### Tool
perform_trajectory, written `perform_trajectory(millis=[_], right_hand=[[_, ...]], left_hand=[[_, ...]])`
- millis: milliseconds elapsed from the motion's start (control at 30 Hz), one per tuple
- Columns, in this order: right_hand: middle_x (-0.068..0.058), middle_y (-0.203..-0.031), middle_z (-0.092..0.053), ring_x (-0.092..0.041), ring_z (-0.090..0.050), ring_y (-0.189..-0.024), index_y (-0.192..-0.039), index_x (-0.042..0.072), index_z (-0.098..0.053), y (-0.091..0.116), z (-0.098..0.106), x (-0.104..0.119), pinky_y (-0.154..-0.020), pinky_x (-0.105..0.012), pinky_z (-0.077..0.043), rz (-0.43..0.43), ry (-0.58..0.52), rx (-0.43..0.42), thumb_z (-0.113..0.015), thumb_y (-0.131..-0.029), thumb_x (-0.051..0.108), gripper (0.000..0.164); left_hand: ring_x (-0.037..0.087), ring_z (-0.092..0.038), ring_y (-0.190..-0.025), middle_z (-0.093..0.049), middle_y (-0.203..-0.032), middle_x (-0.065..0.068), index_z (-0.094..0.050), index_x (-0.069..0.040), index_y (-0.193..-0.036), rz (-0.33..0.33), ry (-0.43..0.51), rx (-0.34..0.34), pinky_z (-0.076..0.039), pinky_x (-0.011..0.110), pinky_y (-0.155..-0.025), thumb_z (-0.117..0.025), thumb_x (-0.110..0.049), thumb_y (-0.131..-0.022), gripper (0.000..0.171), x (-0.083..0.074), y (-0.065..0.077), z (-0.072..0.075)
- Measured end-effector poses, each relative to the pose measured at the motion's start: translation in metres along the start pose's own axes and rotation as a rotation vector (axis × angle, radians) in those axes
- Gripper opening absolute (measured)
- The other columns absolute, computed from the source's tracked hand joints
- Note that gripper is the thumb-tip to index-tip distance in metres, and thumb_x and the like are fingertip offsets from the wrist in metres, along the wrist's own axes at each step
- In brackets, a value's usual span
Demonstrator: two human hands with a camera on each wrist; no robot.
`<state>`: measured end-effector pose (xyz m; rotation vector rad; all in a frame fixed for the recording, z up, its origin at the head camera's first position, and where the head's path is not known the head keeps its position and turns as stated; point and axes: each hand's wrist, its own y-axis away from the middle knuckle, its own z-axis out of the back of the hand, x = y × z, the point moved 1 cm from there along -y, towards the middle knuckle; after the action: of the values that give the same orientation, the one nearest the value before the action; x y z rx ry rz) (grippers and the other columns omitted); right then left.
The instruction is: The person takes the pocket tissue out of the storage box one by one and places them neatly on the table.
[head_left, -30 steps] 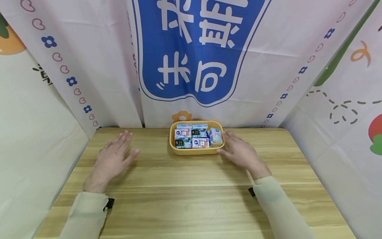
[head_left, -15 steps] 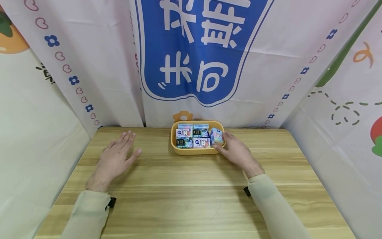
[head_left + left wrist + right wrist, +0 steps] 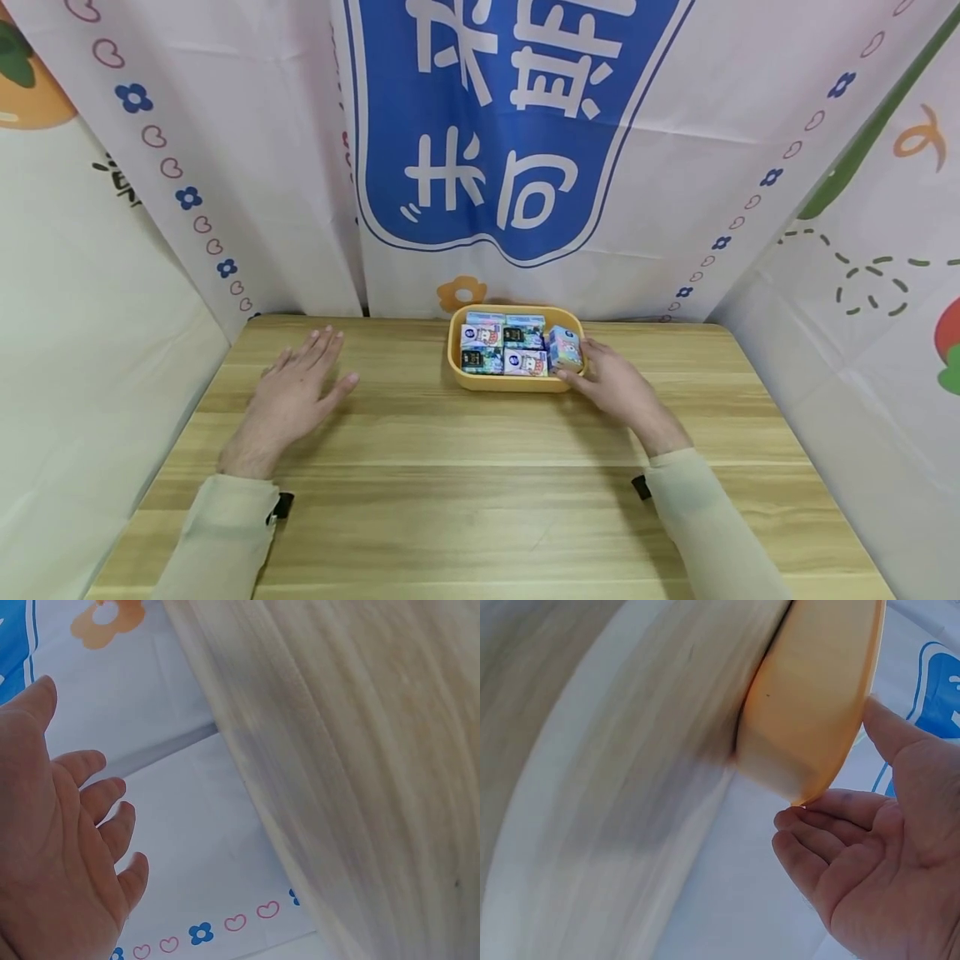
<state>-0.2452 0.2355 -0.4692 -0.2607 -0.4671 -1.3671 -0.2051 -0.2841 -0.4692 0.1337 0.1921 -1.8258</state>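
The yellow basket [image 3: 517, 384] has slid farther right of the orange flower [image 3: 453, 295]. The right hand [image 3: 618, 386] moved with it.

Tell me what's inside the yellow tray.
Several small boxes, one sitting askew at the right end of the tray. Anything beneath them is covered, so it can't be seen.

Box lettering [image 3: 513, 335] too small, perhaps blurred.
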Motion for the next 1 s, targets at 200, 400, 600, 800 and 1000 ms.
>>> perform_trajectory(millis=[200, 400, 600, 800, 1000], right_hand=[[-0.027, -0.191, -0.033, -0.055, -0.034, -0.177, -0.182, 0.000, -0.035, 0.012, 0.011, -0.013, -0.147, -0.072, -0.028, -0.037, -0.017, 0.021, -0.070, -0.116, 0.059, 0.095], [-0.030, -0.188, -0.035, -0.058, -0.035, -0.174, -0.179, -0.004, -0.039, 0.023, 0.022, -0.029, -0.145, -0.074, -0.029, -0.033, -0.005, 0.028, -0.071, -0.116, 0.056, 0.092], [-0.033, -0.186, -0.038, -0.060, -0.038, -0.172, -0.176, -0.007, -0.043, 0.027, 0.027, -0.039, -0.144, -0.075, -0.031, -0.003, 0.010, 0.026, -0.071, -0.117, 0.052, 0.087], [-0.030, -0.190, -0.031, -0.060, -0.035, -0.174, -0.177, -0.002, -0.043, 0.025, 0.025, -0.042, -0.144, -0.075, -0.031, 0.027, 0.078, 0.034, -0.068, -0.117, 0.059, 0.089], [-0.025, -0.193, -0.030, -0.057, -0.035, -0.175, -0.179, 0.002, -0.042, 0.022, 0.023, -0.047, -0.143, -0.074, -0.034, 0.050, 0.115, 0.025, -0.069, -0.116, 0.060, 0.091]], left_hand=[[0.051, -0.021, -0.182, -0.016, -0.196, 0.024, -0.022, -0.002, -0.186, -0.003, 0.009, 0.000, -0.014, 0.073, -0.150, -0.042, -0.063, -0.124, 0.089, -0.002, -0.001, -0.002], [0.051, -0.022, -0.182, -0.016, -0.196, 0.023, -0.022, -0.002, -0.186, -0.010, 0.005, 0.001, -0.013, 0.072, -0.150, -0.042, -0.062, -0.124, 0.089, -0.004, -0.003, -0.004], [0.050, -0.021, -0.183, -0.018, -0.196, 0.024, -0.022, -0.003, -0.186, -0.019, 0.006, -0.004, -0.014, 0.071, -0.150, -0.044, -0.062, -0.124, 0.088, -0.006, -0.004, -0.007], [0.050, -0.023, -0.182, -0.020, -0.195, 0.023, -0.023, -0.004, -0.186, -0.032, 0.007, -0.004, -0.015, 0.071, -0.150, -0.047, -0.059, -0.124, 0.086, -0.010, -0.004, -0.008], [0.050, -0.029, -0.180, -0.024, -0.193, 0.025, -0.029, -0.001, -0.184, -0.078, 0.002, -0.012, -0.021, 0.072, -0.149, -0.054, -0.051, -0.124, 0.082, -0.021, -0.004, -0.009]])
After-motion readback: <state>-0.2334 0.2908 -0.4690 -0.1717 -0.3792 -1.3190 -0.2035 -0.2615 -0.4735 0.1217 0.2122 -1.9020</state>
